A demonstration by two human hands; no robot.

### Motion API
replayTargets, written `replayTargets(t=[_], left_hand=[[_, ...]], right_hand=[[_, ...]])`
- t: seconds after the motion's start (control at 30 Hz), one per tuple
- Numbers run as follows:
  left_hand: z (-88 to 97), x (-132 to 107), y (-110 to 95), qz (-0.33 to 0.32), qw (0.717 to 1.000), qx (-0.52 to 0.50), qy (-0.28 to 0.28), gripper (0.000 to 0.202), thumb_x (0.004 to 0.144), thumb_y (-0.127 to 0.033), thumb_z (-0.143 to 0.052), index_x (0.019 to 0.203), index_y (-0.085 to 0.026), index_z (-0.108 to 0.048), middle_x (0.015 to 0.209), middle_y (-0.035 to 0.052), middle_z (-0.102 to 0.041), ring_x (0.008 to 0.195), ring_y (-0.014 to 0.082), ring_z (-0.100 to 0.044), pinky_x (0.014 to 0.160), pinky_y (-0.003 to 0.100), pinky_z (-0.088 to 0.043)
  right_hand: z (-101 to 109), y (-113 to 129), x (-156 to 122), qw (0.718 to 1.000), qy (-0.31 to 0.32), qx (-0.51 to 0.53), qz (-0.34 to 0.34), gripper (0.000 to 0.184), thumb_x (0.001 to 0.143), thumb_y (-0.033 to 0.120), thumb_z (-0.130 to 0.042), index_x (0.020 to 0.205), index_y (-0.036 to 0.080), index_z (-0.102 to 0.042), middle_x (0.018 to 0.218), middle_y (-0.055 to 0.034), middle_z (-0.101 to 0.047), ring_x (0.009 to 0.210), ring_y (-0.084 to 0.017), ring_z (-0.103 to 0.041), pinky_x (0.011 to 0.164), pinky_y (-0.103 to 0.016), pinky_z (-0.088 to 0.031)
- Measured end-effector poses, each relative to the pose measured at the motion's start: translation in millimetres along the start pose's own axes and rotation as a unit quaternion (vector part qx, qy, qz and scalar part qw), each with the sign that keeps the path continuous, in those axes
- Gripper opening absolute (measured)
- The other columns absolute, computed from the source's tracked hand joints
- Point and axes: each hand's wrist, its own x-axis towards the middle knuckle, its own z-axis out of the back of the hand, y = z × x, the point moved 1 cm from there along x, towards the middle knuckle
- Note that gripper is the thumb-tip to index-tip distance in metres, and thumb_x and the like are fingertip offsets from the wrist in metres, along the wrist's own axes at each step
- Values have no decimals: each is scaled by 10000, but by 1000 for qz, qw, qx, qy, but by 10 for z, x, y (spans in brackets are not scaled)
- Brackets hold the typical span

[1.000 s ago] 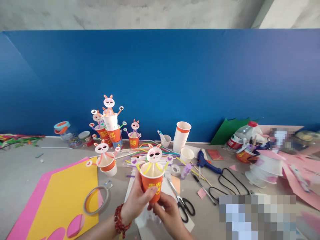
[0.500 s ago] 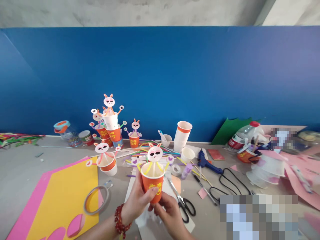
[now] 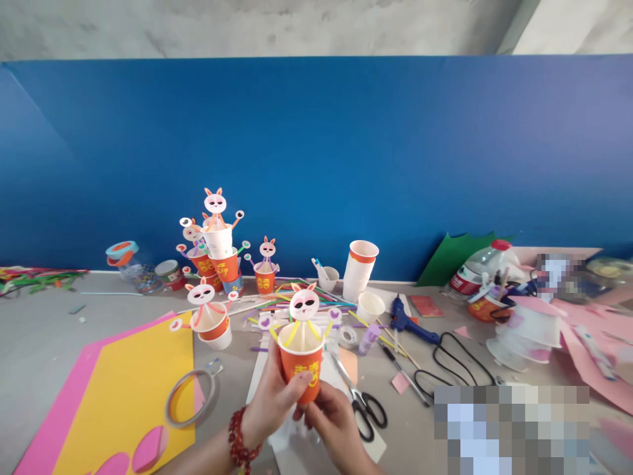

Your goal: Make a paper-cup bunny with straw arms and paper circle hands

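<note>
My left hand is wrapped round an orange paper cup with yellow lettering, its thumb across the front. Above the rim rises a white paper rabbit head with orange-pink ears and dark oval eyes. Yellow strips spread from it to two round paws with purple hearts. Under the cup's base, my right hand has its fingers closed together; what they pinch is hidden. Black-handled scissors lie just right of that hand, on white paper.
Several similar rabbit cups stand left, one nearest. Yellow card carries a tape roll. Behind the hands are coloured sticks and a stack of cups. A blue glue gun with looping black cord lies right.
</note>
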Motion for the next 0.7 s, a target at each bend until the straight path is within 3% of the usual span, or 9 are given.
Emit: replayTargets(t=[0.07, 0.23, 0.5, 0.7], left_hand=[[-6, 2, -7, 3, 1000, -4, 1, 601, 792, -460, -693, 1232, -227, -356, 903, 40, -639, 708, 167, -622, 630, 288, -534], [37, 33, -60, -4, 1000, -10, -25, 642, 777, -463, -706, 1246, -220, -342, 957, 61, -642, 760, 182, -626, 711, 311, -539], [12, -13, -2, -10, 999, 31, 5, 576, 796, -445, -680, 1234, -238, -369, 896, 32, -637, 671, 153, -606, 574, 252, -522], [60, 28, -66, -31, 999, 32, -7, 584, 805, -429, -675, 1235, -214, -344, 1009, 81, -645, 800, 188, -635, 726, 306, -550]], right_hand=[[-17, -17, -4, 1000, 10, 15, -10, 406, 845, 552, -637, 773, 155, -682, 611, -43, -664, 478, -109, -502, 474, -216, -391], [-45, -59, -11, 999, 27, 13, -24, 393, 850, 521, -650, 712, 152, -651, 619, -46, -670, 474, -93, -485, 472, -203, -371], [-18, -32, 7, 999, 20, 30, -4, 429, 839, 585, -631, 786, 163, -683, 635, -40, -662, 492, -113, -511, 481, -220, -399], [-24, -67, -4, 999, 18, 30, -25, 396, 854, 534, -645, 720, 161, -645, 634, -39, -671, 473, -94, -495, 473, -204, -378]])
